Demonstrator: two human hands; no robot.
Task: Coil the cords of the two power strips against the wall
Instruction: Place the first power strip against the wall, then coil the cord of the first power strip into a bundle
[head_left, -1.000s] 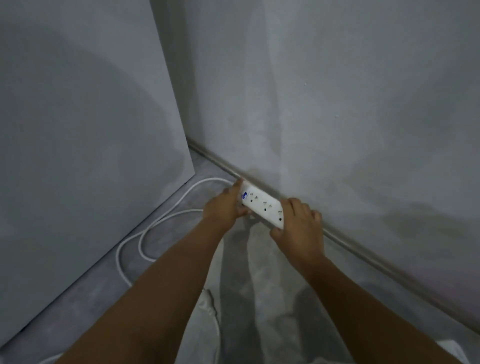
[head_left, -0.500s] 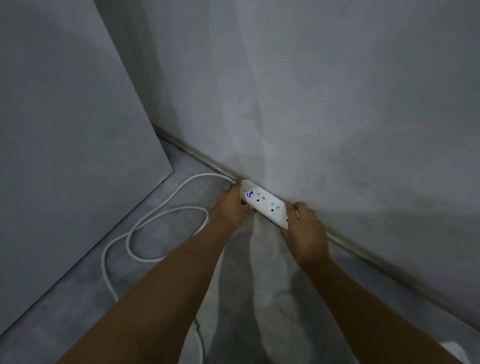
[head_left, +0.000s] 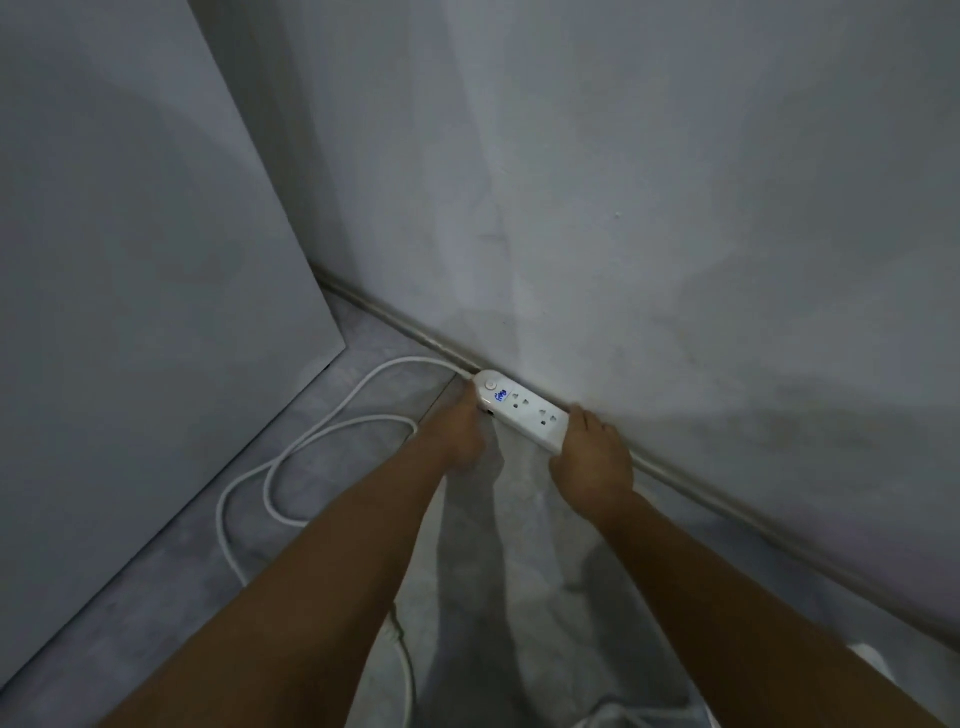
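Observation:
A white power strip (head_left: 522, 408) with a blue label lies on the floor, its long side against the skirting of the wall (head_left: 675, 260). My left hand (head_left: 457, 434) grips its near-left end by the round switch. My right hand (head_left: 592, 457) holds the strip's right end. The strip's white cord (head_left: 291, 452) leaves the far-left end, curves left and lies in loose loops on the grey floor, then runs under my left forearm. Only one power strip is fully in view.
A large grey panel (head_left: 130, 312) stands at the left, close to the cord loops. A pale cloth (head_left: 519, 597) lies on the floor between my arms. Something white (head_left: 872, 662) shows at the lower right by the wall.
Both hands have pushed the power strip away from me until it rests against the skirting. The cord loops have trailed slightly along the floor.

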